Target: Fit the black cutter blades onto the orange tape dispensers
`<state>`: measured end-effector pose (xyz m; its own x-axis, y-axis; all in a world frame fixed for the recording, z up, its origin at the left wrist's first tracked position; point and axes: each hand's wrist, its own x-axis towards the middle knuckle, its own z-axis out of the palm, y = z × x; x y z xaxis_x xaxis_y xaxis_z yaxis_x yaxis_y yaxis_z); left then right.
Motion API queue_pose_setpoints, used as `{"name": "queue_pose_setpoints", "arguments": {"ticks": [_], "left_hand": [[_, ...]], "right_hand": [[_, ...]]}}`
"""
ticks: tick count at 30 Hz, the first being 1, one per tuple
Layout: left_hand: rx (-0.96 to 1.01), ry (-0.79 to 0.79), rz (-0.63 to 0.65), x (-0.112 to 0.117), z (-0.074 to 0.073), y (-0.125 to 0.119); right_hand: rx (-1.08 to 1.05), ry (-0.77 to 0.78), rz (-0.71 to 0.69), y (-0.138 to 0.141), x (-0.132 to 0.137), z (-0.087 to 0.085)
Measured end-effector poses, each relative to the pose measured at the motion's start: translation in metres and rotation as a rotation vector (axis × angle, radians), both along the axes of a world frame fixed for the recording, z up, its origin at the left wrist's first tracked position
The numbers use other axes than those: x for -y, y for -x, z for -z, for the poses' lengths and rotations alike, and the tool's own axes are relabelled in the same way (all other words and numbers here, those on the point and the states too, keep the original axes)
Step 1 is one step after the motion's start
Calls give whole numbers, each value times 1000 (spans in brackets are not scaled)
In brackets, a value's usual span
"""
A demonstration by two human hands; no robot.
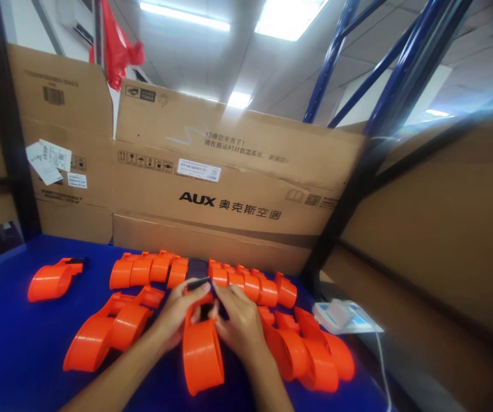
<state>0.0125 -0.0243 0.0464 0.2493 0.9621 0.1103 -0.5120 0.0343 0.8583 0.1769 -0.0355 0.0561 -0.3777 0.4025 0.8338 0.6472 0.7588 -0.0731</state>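
Note:
An orange plastic tape dispenser (203, 355) with a wide ring body is between my two hands, its ring toward me. My left hand (180, 312) is closed around the left of its narrow end, thumb beside a small black strip (198, 283) at the top. From the right, my right hand (238, 317) pinches the same end, its fingertips close to the black strip. What lies under the fingers is hidden. Orange dispensers (128, 326) stand left of my hands and more (315, 357) stand to the right.
A back row of orange dispensers (141, 270) stands before a cardboard wall (229, 234). Among them is a dark rectangular object (197, 268). One dispenser with a black end (51, 282) sits far left on the blue surface (6, 337). A white device with a cable (347, 317) is at right.

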Motion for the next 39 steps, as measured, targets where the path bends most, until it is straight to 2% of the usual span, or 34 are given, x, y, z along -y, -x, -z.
{"name": "queue_pose_setpoints", "arguments": {"ticks": [3,6,12,19,23,26,29,31,33,39], "left_hand": [[-22,-43,-86,-1,-1,2],[-62,-58,-112,-3,-1,4],[-186,-130,-96,-3,4,4],[-204,-210,-69,-2,4,4],[-176,-209,-28,-3,3,6],[-92,-162,60,-6,1,9],[-42,-116,51,-9,0,11],[-42,-107,2,-10,-1,11],[-40,-106,-31,-10,-2,12],[-54,-100,-104,-3,-9,11]], "right_hand": [[-48,52,-64,-2,1,-4],[-102,87,-107,-3,2,-6],[-168,123,-52,3,6,-5],[-249,169,-10,8,8,-1],[-319,267,-31,8,11,-4],[-499,338,-40,2,12,-7],[-677,292,59,-8,9,-8],[-692,253,153,-14,4,-8],[-622,255,234,-19,-1,-6],[-215,332,529,-24,-4,-1]]}}
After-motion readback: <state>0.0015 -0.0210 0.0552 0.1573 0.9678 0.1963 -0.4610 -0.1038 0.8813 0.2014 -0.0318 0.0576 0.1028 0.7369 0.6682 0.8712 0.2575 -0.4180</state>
